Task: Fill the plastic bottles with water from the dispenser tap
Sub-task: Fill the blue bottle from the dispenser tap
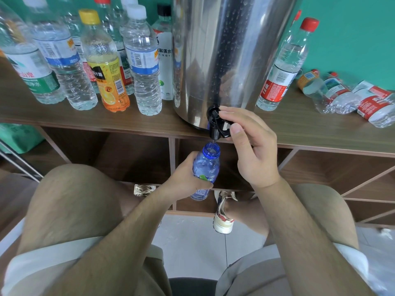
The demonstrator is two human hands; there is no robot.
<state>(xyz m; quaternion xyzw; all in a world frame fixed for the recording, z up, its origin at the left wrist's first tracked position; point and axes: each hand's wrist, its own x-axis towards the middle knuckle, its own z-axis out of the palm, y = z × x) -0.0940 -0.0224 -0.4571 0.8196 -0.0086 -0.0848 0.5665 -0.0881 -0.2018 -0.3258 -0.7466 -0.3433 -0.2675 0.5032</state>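
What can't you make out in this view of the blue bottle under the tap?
- Water level in the blue bottle: head view, the left hand wraps its body.
- Lever position on the tap: head view, the right hand partly covers it.
- Top of the dispenser: head view, cut off by the upper edge.

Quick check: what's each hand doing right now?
Left hand: holding the blue bottle under the tap.
Right hand: pinching the tap.

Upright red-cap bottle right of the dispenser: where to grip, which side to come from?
Grip the red-cap bottle round its labelled waist, coming from the front. It stands upright and capped; the dispenser crowds its left, the wall is behind, and the fallen bottles lie to its right.
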